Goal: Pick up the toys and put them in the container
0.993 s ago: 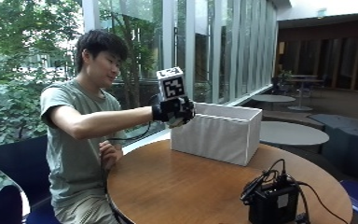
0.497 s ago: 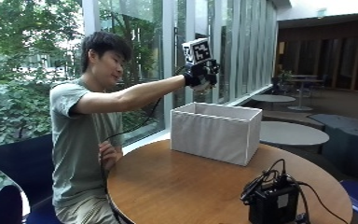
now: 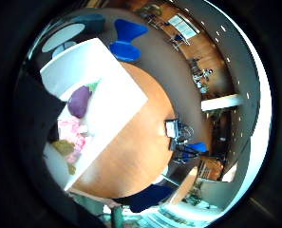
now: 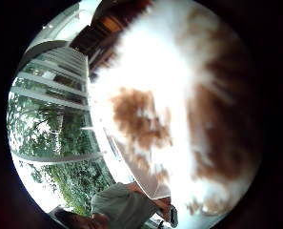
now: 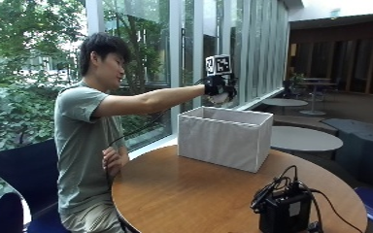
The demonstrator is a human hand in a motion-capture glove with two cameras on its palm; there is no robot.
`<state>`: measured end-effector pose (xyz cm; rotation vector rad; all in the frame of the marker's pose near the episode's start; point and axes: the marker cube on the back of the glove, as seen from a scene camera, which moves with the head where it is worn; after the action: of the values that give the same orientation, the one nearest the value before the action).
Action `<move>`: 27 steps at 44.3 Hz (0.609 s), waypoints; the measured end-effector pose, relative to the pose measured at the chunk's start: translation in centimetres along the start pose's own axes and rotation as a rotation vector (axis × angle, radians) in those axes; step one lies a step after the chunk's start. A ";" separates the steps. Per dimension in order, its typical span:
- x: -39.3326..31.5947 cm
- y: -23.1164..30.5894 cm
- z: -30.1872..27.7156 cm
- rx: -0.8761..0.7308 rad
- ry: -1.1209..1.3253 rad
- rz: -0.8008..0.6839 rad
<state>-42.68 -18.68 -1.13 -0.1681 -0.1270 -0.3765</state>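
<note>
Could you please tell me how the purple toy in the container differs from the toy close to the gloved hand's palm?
The purple toy is smooth, dark and of one colour; the white and brown toy looks furry and patched. The purple toy lies inside the white container beside a pink toy; the white and brown toy is up at the right hand, above the container. Both are toys for the container.

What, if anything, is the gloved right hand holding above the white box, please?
The gloved right hand holds a furry white-and-brown plush toy against its palm; which part it grips cannot be told.
</note>
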 end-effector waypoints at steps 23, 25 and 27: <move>-4.8 3.7 2.0 -0.254 0.130 -0.126; -4.0 3.9 1.9 -0.253 0.073 -0.089; -3.8 4.1 1.9 -0.250 0.012 -0.054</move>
<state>-44.77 -13.26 -0.46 -0.4091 -0.0720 -0.4472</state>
